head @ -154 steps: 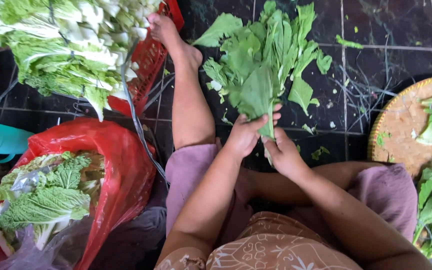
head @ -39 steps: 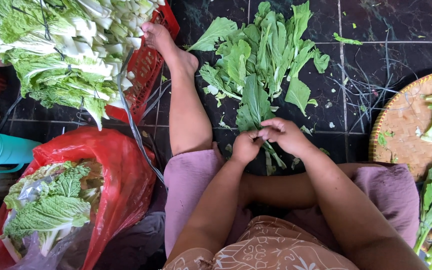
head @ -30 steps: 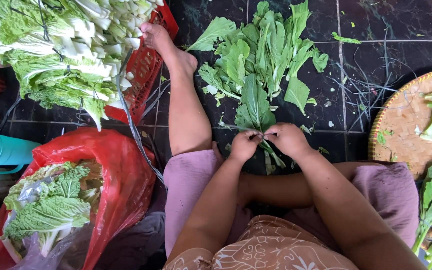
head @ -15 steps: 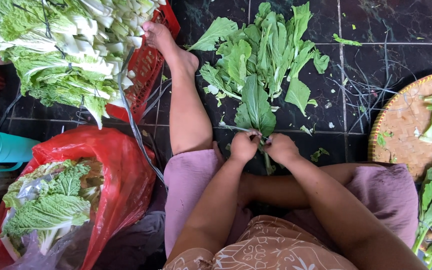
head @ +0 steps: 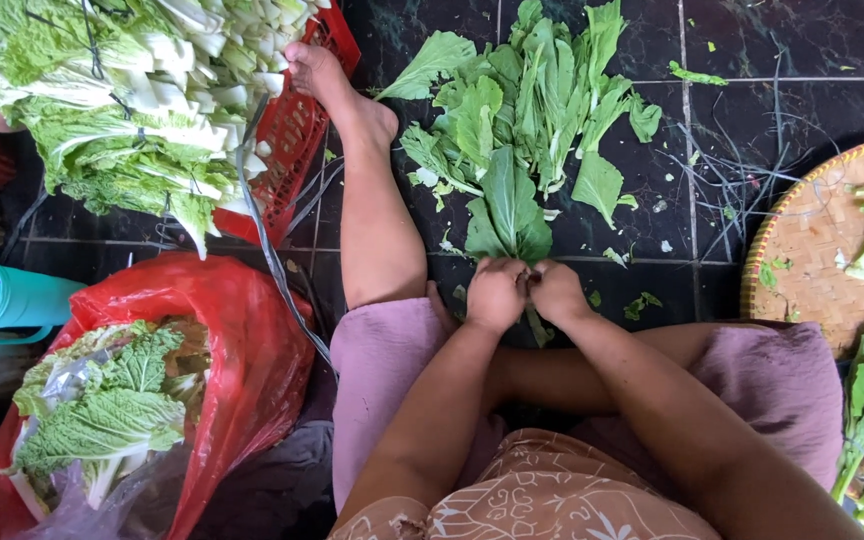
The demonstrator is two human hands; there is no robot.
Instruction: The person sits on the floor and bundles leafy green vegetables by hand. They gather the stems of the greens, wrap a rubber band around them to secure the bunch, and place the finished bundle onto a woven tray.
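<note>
Both hands meet over the dark tiled floor (head: 782,130): the left hand (head: 495,293) and the right hand (head: 556,291) have fingers closed around the stem of one leafy green (head: 508,212), just below the pile of greens (head: 537,100).

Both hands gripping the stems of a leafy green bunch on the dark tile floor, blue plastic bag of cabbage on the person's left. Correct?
Not quite: the head view shows the plastic bag of cabbage is red, not blue. The rest holds: left hand and right hand grip the stems of the leafy green bunch on the dark tile floor.
</note>
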